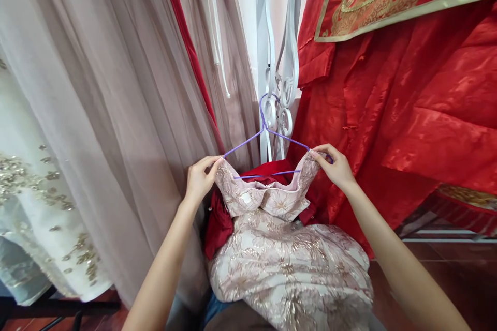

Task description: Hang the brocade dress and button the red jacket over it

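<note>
A pale pink dress (287, 264) with gold flower patterns hangs on a purple hanger (245, 141), its skirt bunched toward me. The hanger's hook loops on a white scrolled metal stand (286, 90). My left hand (202, 178) pinches the dress's left shoulder strap at the hanger's end. On the other side, my right hand (334, 166) pinches the right strap between thumb and fingers, close to the hanger's right tip. The hanger's lower bar crosses the neckline opening. Behind the dress lies dark red cloth (219, 225), partly hidden.
Greyish-pink curtains (128, 88) fill the left side, with a red strip (190, 46) running down them. A white dress with gold beading (46, 191) hangs at far left. Red garments with gold embroidery (388, 93) hang on the right. Reddish floor tiles (446, 279) show below.
</note>
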Motion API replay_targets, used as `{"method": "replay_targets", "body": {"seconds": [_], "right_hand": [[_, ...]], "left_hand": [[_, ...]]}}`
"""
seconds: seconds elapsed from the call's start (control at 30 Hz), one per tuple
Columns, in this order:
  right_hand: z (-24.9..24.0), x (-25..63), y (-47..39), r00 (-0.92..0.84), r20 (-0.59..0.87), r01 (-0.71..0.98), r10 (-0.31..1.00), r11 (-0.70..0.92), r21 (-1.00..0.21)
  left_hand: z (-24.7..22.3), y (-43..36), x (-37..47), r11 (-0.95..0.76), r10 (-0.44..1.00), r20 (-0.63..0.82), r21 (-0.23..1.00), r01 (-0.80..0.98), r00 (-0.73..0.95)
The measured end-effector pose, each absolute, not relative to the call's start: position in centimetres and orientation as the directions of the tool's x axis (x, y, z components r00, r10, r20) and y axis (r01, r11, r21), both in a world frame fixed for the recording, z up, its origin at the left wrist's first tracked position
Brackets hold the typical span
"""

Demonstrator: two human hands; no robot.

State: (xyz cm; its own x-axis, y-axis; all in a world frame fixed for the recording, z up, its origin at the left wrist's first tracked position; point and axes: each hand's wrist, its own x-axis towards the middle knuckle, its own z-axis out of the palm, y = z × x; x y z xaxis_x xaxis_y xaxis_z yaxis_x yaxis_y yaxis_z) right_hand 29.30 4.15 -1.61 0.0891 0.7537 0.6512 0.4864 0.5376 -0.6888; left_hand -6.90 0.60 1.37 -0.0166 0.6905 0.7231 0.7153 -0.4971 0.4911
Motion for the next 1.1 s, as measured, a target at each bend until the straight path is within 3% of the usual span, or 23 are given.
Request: {"method": "replay_targets", "body": {"seconds": [0.2, 0.33, 0.47, 0.63, 0.77, 0.83, 0.9, 0.97, 1.03, 1.1], "right_hand": [[-1.7, 29.0, 3.9, 0.146, 0.652, 0.481, 0.744, 0.523, -0.704], [-2.0, 29.8, 3.7, 0.201, 0.653, 0.425, 0.730, 0.536, -0.729], [-2.6, 31.0, 3.4, 0.291, 0.641, 0.406, 0.710, 0.515, -0.755], [-4.9, 32.0, 2.6, 0.427, 0.615, 0.365, 0.663, 0.496, -0.788], [-7.9, 32.4, 1.5, 0.526, 0.543, 0.281, 0.655, 0.469, -0.838], [-9.0, 32.5, 0.9, 0.573, 0.490, 0.207, 0.657, 0.463, -0.862], [-9.5, 32.5, 0.5, 0.607, 0.446, 0.133, 0.658, 0.469, -0.873], [-9.1, 32.4, 0.5, 0.613, 0.433, 0.093, 0.661, 0.484, -0.870], [-8.3, 32.1, 0.7, 0.601, 0.451, 0.103, 0.660, 0.496, -0.862], [-7.4, 31.8, 1.0, 0.597, 0.467, 0.124, 0.652, 0.501, -0.857]], "left_hand": [[1.9, 1.2, -6.8, -0.499, 0.713, 0.701, 0.538, 0.679, -0.032], [0.8, 1.2, -7.9, -0.476, 0.683, 0.697, 0.653, 0.589, -0.220], [-1.5, 0.8, -9.0, -0.404, 0.683, 0.592, 0.795, 0.453, -0.428], [-4.8, 0.0, -9.2, -0.370, 0.615, 0.520, 0.854, 0.365, -0.593], [-7.9, -1.2, -8.9, -0.313, 0.670, 0.409, 0.912, 0.264, -0.620], [-9.1, -2.3, -8.6, -0.280, 0.704, 0.406, 0.913, 0.297, -0.583], [-9.7, -3.6, -8.0, -0.268, 0.675, 0.488, 0.861, 0.432, -0.553], [-9.3, -4.6, -7.1, -0.295, 0.540, 0.663, 0.726, 0.621, -0.519], [-7.8, -5.1, -6.2, -0.333, 0.368, 0.842, 0.516, 0.789, -0.394], [-5.4, -4.7, -5.4, -0.382, 0.327, 0.933, 0.277, 0.882, -0.151]]}}
